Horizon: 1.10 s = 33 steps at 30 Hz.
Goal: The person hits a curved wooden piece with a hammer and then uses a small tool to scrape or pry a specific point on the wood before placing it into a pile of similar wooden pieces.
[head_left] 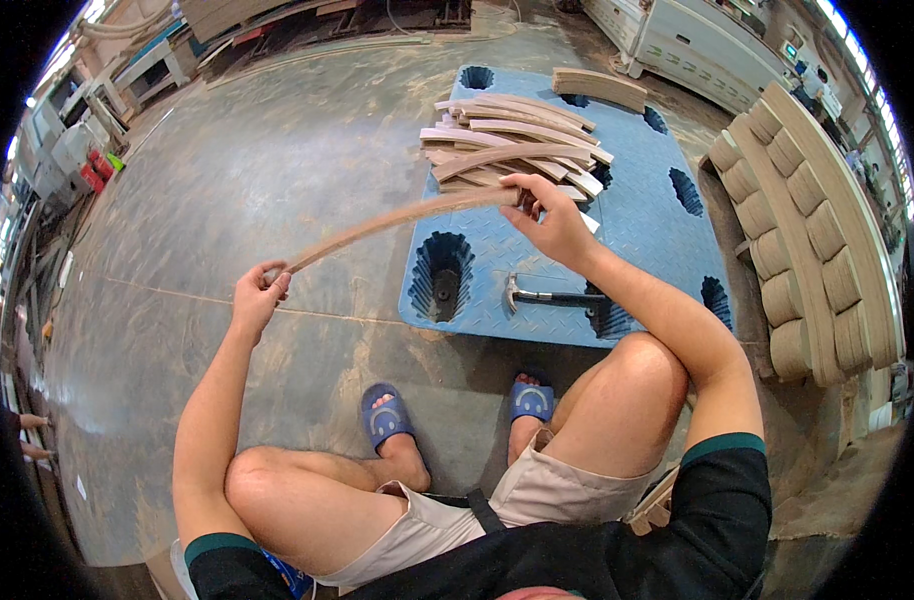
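Note:
A long curved wooden strip (397, 214) spans the space between my two hands, bowed upward in the middle. My left hand (262, 292) pinches its lower left end over the bare floor. At the other end, my right hand (542, 215) grips the strip with thumb and fingers, above the near part of a blue plastic pallet (637, 230). Just beyond the right hand lies a loose pile of similar curved strips (517, 135), stacked crosswise. A claw hammer (547, 296) with a dark handle rests on the pallet's near side, below my right forearm.
Another stack of curved wood pieces (599, 88) sits at the pallet's far edge. To the right stands a tall stack of shaped wooden parts (807, 230). The pallet has deep ribbed wells (442, 280). Machines line the left wall, and a pale metal cabinet (677, 50) stands far right.

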{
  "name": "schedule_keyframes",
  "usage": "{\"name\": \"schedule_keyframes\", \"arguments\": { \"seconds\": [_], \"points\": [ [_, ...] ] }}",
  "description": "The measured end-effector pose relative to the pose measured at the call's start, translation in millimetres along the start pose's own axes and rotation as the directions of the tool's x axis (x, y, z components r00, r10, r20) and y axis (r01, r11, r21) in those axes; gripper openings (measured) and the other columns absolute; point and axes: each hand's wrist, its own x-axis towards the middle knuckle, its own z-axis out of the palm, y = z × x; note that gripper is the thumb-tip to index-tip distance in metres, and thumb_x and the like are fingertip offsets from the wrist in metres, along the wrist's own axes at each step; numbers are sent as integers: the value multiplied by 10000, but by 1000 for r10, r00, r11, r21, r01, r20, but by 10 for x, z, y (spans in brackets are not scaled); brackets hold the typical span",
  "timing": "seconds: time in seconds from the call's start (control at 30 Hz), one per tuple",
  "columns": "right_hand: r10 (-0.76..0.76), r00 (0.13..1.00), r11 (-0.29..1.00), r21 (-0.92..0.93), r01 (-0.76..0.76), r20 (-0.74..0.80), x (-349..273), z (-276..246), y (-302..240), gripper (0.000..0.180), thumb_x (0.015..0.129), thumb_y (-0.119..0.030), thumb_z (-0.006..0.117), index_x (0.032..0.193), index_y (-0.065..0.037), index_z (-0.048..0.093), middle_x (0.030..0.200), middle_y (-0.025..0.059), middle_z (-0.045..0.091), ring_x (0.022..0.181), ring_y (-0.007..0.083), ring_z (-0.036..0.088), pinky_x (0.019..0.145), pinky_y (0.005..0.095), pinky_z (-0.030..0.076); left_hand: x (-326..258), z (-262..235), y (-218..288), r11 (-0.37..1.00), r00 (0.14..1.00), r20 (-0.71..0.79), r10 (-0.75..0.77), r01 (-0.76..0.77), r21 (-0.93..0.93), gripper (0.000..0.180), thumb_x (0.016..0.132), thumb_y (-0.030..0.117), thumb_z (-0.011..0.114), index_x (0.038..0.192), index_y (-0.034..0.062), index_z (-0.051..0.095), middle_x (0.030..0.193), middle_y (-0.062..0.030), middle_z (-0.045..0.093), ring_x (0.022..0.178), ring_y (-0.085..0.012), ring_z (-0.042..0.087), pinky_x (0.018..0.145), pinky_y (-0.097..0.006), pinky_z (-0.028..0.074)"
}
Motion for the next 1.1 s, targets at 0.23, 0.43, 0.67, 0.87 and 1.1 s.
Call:
{"name": "schedule_keyframes", "arguments": {
  "seconds": [0.23,0.43,0.67,0.87,1.1],
  "points": [
    [-58,998,998,-24,59,37,-53,105,194,236,1033,-47,772,1264,-11,737,1116,157,782,937,312,752,805,379,608,100,75,-70,992,994,94,53,-64,113,262,1036,216,802,1209,20,820,1005,-47,811,893,-140,748,796,-316,576],
    [-185,972,982,-11,189,144,184,334,98,293,1009,50,738,1289,-39,747,1127,133,793,1015,257,773,907,373,628,69,159,-152,944,930,321,178,-254,212,554,981,335,870,1442,52,752,1397,-156,784,1288,-265,741,1112,-440,599],
    [-559,819,812,-114,572,127,246,373,-32,227,1112,18,618,1312,-10,721,1139,177,765,1057,337,753,909,421,609,66,1054,180,822,655,727,205,-519,236,1208,822,365,1010,1800,228,314,1768,-144,485,1622,-384,456,1299,-516,420],
    [-290,957,956,39,289,24,263,366,314,369,1175,-18,576,1534,-62,649,1403,79,711,1134,176,698,910,330,581,405,1274,402,855,648,714,265,-500,136,673,871,239,955,1500,181,724,1376,-89,804,1260,-297,745,1082,-472,568],
    [26,999,975,219,-30,18,327,727,225,665,1173,-89,612,1782,-136,349,1414,50,655,978,123,650,802,274,555,575,403,549,792,874,328,358,-470,389,572,784,353,972,1300,164,813,1229,-95,847,1098,-314,795,937,-494,623]
  ]
}}
